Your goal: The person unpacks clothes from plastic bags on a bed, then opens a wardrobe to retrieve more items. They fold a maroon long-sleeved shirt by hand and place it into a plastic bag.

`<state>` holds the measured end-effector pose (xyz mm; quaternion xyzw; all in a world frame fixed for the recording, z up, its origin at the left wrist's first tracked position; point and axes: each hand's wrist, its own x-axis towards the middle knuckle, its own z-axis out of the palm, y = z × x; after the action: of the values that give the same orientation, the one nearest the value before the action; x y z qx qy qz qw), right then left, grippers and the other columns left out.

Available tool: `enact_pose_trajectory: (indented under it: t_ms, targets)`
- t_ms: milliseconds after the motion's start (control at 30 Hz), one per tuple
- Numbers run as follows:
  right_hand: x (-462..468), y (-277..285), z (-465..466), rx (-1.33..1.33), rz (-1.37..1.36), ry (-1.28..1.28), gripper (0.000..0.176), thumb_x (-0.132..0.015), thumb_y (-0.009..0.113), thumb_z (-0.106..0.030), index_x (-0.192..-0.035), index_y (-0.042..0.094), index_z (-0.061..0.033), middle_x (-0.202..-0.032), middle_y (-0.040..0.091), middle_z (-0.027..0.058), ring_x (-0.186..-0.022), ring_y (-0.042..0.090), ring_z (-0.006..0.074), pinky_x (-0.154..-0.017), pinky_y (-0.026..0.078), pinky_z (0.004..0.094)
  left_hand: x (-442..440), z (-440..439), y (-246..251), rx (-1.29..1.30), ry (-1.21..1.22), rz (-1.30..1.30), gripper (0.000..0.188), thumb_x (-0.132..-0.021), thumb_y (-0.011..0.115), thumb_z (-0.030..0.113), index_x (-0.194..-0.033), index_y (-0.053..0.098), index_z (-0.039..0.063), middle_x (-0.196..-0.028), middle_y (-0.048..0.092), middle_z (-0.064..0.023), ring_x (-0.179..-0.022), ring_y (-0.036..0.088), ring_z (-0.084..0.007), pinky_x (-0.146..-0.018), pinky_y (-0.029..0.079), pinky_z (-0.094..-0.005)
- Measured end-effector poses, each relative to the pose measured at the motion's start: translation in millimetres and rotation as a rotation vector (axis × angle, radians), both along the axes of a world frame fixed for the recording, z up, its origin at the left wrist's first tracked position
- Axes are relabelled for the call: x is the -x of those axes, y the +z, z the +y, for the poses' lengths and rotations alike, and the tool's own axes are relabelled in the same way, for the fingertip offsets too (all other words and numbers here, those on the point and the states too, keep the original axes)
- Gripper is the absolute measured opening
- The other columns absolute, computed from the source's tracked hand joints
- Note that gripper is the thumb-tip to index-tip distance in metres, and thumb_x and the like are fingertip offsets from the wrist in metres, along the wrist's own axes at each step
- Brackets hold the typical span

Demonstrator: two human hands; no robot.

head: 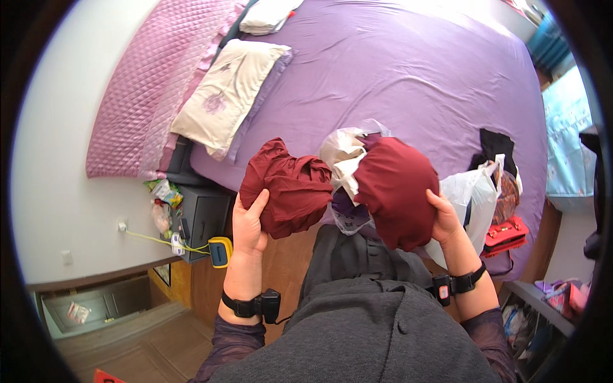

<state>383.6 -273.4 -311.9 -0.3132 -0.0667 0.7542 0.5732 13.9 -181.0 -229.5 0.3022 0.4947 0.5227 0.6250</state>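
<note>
My left hand grips a crumpled dark red cloth bundle, thumb on top and fingers underneath. In my right hand is a second dark red cloth bundle, rounder and smoother. Both are held up in front of me at the bed's near edge, a small gap between them. Whether they join underneath cannot be seen. Behind them, a clear plastic bag holds white cloth and dark purple cloth, partly hidden by the right bundle.
The bed with a purple sheet bears a cream pillow. Right of me lie a white plastic bag, black cloth and a red handbag. A grey nightstand stands left, a yellow-and-blue box beside it.
</note>
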Motion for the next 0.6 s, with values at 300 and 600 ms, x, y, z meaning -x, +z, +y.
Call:
enact_pose_trajectory:
  t_ms: [300, 600]
  targets:
    - [104.1, 21.8, 65.0, 0.051, 0.011, 0.461, 0.047, -0.094, 0.064, -0.015, -0.135, 0.049, 0.0016, -0.131, 0.059, 0.0147, -0.118, 0.059, 0.0269, -0.102, 0.048, 0.0423, 11.7, -46.3, 34.3, -0.032, 0.175, -0.109, 0.032, -0.095, 0.062, 0.007, -0.125, 0.054, 0.004, -0.122, 0.062, -0.0090, -0.110, 0.061, -0.0216, -0.095, 0.051, -0.0371]
    - [112.1, 14.1, 58.4, 0.088, -0.031, 0.496, 0.044, -0.093, 0.066, -0.013, -0.131, 0.053, 0.0030, -0.128, 0.060, 0.0160, -0.116, 0.061, 0.0266, -0.100, 0.051, 0.0429, 40.3, -70.6, 38.0, 0.030, 0.272, -0.140, 0.045, -0.097, 0.060, 0.015, -0.139, 0.046, 0.005, -0.137, 0.054, -0.0100, -0.123, 0.054, -0.0272, -0.105, 0.045, -0.0470]
